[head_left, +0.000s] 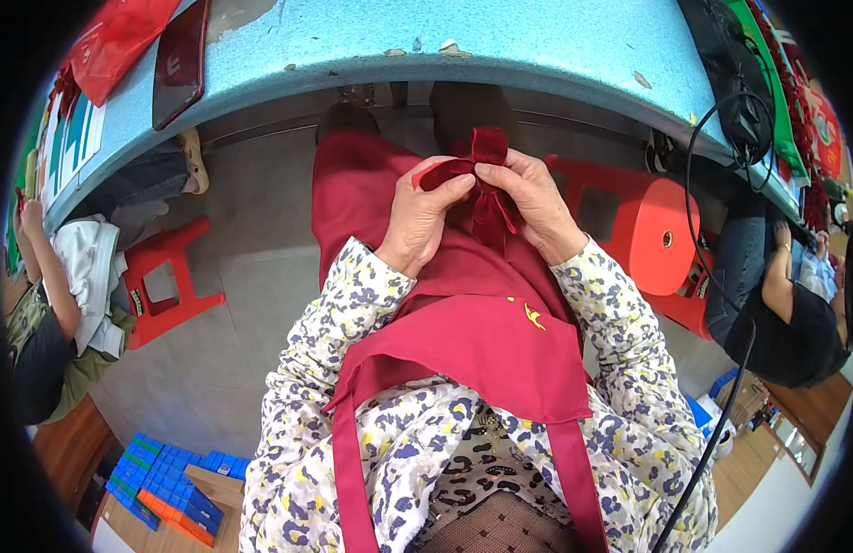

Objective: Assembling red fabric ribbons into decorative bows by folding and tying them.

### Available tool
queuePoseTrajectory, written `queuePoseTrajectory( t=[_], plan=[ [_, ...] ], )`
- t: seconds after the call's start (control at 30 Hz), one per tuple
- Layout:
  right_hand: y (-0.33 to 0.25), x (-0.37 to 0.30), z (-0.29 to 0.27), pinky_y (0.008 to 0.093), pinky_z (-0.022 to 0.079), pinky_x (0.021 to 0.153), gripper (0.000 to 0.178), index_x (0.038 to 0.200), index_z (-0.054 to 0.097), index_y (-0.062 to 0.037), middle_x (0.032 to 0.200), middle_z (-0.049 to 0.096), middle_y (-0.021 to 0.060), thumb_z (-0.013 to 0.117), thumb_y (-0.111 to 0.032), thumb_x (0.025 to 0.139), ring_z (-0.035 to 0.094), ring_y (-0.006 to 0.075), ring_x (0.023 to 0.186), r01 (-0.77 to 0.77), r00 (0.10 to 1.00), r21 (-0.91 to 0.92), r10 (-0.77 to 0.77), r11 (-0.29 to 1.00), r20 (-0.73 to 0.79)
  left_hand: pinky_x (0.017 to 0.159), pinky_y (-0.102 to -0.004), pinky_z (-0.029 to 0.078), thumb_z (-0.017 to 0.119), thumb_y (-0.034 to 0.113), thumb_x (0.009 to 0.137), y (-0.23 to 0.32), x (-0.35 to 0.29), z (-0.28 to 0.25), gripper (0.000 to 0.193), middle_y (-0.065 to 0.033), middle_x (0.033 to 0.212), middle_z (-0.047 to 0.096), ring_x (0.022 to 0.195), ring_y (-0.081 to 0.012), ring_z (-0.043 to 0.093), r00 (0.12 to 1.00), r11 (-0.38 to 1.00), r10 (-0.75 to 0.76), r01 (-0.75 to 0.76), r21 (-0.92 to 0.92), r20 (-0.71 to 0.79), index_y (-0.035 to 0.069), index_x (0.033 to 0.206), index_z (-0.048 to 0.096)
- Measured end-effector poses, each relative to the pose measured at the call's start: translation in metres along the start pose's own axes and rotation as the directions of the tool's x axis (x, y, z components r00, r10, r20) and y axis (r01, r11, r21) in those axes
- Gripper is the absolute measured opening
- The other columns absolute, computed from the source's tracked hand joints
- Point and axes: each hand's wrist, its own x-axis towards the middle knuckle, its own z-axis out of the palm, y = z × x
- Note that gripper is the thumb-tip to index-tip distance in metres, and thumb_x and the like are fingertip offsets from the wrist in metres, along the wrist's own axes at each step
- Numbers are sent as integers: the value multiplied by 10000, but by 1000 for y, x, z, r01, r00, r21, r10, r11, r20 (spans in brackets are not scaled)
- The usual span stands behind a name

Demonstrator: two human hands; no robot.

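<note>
One long, speckled light-blue bench (537,37) stands beyond a maroon cloth apron (473,350); above the apron, the left hand (421,214) and right hand (539,203) pinch a dark-red, velvety looped ribbon (488,145) between thumbs and fingers, apparently so it cannot slip.

Single view, from your head, left fisheye of side-by-side pair; faces steeply down over your apron (473,348); your left hand (419,219), right hand (540,205) close, above centre; blue table (353,39) curves across top.
</note>
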Motion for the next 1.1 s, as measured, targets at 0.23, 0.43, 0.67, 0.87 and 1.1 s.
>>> queuePoseTrajectory(
  t=[0.23, 0.43, 0.67, 0.87, 1.1],
  plan=[
    [10, 5, -7, 232, 493, 708, 191, 1019, 635, 11, 868, 673, 59, 613, -115, 877, 613, 86, 773, 146, 989, -259, -149, 955, 9, 702, -259, 461, 694, 51, 810, -6, 7, -19, 135, -45, 828, 649, 760, -112, 586, 998, 995, -1, -6, 103, 70, 28, 929, 636],
    [14, 13, -10, 228, 491, 703, 203, 1050, 620, 24, 902, 667, 33, 629, -73, 872, 606, 70, 772, 291, 949, -554, -310, 780, 61, 757, -296, 471, 696, 84, 820, 3, 6, -31, 126, -40, 805, 625, 810, -142, 600, 977, 980, -190, 182, 80, 93, 22, 901, 623],
    [-22, 5, -25, 187, 464, 667, 224, 1020, 620, 10, 860, 638, -4, 696, -58, 820, 556, 28, 752, 136, 988, -600, -66, 789, 138, 665, -265, 470, 734, 158, 782, 37, 3, 2, 232, -42, 794, 635, 696, -142, 578, 941, 606, 325, -286, 742, 97, -9, 902, 628],
    [-21, -5, -16, 215, 459, 585, 247, 927, 629, 8, 751, 614, -7, 749, -150, 781, 527, 35, 659, 259, 966, -654, -197, 711, 168, 666, -257, 480, 708, 175, 807, 47, 3, 17, 255, -59, 889, 661, 793, -119, 608, 962, 366, 48, -267, 891, 269, -26, 942, 628],
    [-38, -13, -27, 186, 447, 631, 186, 958, 608, 12, 815, 609, -8, 691, -101, 836, 526, 19, 713, 141, 990, -548, -112, 825, 87, 795, -240, 464, 643, 128, 871, 33, 8, 0, 209, -51, 980, 660, 876, -100, 604, 983, 919, 16, -86, 385, 181, -11, 1021, 605]
  ],
)
